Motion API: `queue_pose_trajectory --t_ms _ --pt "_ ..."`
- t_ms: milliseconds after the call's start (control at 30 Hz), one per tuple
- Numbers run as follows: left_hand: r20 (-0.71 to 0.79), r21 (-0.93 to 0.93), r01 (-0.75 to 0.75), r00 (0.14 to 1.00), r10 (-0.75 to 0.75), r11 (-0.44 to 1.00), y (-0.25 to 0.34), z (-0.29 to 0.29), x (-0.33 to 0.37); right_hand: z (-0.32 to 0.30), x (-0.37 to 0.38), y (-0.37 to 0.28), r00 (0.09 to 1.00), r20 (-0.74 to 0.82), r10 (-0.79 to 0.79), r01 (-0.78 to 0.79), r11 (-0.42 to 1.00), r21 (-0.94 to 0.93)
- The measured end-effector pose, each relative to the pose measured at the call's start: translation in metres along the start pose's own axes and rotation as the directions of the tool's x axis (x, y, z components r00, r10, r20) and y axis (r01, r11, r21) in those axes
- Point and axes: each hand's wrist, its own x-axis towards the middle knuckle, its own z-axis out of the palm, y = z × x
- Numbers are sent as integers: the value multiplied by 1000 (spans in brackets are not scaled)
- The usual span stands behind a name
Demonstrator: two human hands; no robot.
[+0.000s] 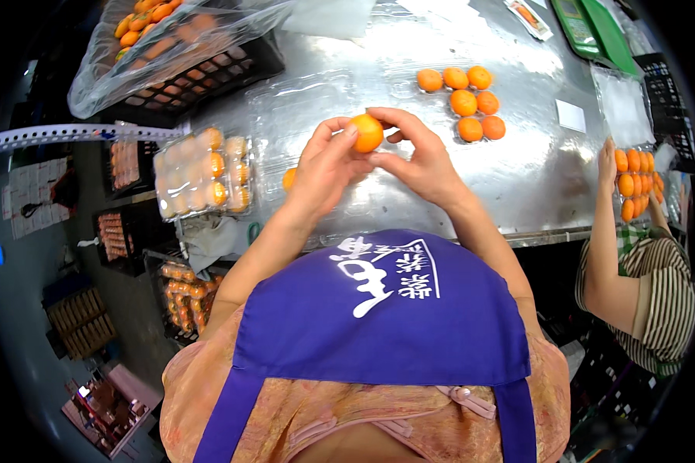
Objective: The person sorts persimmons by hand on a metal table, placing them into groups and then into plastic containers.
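In front of my chest, above the metal table point(347, 208), I hold one orange mandarin point(367, 133) between both hands. The thumb and fingers of my left hand point(320, 166) close on its left side. From the right, the forefinger and thumb of my right hand point(421, 158) curl around it. Under and behind my left hand lies a clear plastic clamshell box point(293, 108). A second mandarin point(289, 179) shows in that box, partly covered by my left hand. Farther right, several mandarins point(463, 103) sit grouped on the table, in what looks like clear packaging.
Filled clear boxes point(201, 174) are stacked at the table's left edge. A black crate point(208, 73) with a plastic liner holds more fruit at the far left. At right, a co-worker's hand point(608, 162) touches a fruit-filled tray. A green device point(594, 35) stands at the back right.
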Motion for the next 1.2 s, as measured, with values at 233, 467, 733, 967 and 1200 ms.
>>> queue_pose_trajectory --t_ms 233,467,733,967,1200 --pt "44 189 26 998 -35 982 -28 2 4 3 -18 4 978 -46 -202 162 882 -442" --pt "75 361 41 995 -73 932 -30 5 -3 -27 -35 34 985 -160 -58 -16 904 -428" --pt "51 456 32 997 -62 889 -23 -18 -12 -68 -36 55 982 -189 28 -139 785 -604" --pt "52 511 -7 998 -23 859 -14 -28 -21 -62 -34 67 992 -118 -50 -64 604 -795" --pt "-88 574 -90 981 171 814 18 -61 -42 -65 -26 69 992 41 -116 96 518 -850"
